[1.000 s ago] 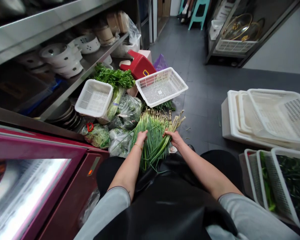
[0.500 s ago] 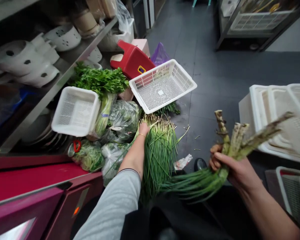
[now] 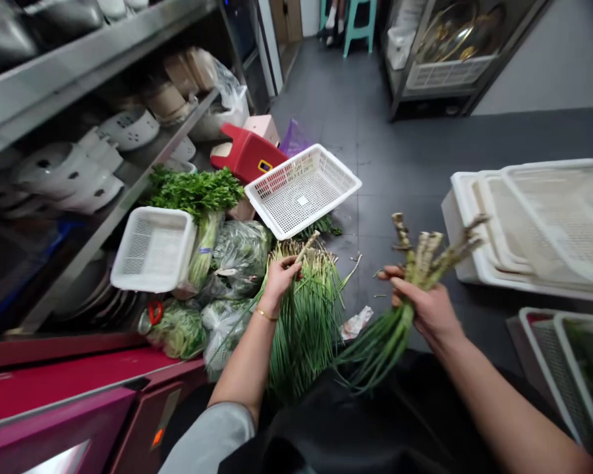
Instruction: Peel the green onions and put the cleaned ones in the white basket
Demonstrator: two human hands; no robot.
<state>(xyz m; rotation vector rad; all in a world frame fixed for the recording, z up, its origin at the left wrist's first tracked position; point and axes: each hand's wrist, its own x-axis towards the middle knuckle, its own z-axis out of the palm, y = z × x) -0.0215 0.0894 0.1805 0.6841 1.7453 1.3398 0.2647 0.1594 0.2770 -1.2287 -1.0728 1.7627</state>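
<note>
In the head view my right hand (image 3: 429, 309) is closed round a bunch of scallions (image 3: 427, 260), soiled pale root ends up and green leaves hanging to the lower left. My left hand (image 3: 281, 283) pinches a scallion stalk (image 3: 307, 245) near its root end, above a large heap of scallions (image 3: 309, 329) in front of me. How many stalks the left fingers hold is hard to see. The heap's pale root ends face away from me, just short of a white perforated basket (image 3: 296, 204).
Bagged greens (image 3: 240, 253), leafy celery-like stalks (image 3: 197, 194) and a white basket (image 3: 151, 250) stand left, beside a metal shelf (image 3: 128, 191). A red stool-like object (image 3: 250, 155) lies behind. Stacked white baskets (image 3: 479, 263) are at right; scraps and crumpled paper (image 3: 356, 322) lie on the floor.
My left hand has risen from the heap's root ends and come nearer, with a stalk in its fingers. The right hand's bunch appears further left as the view has shifted.
</note>
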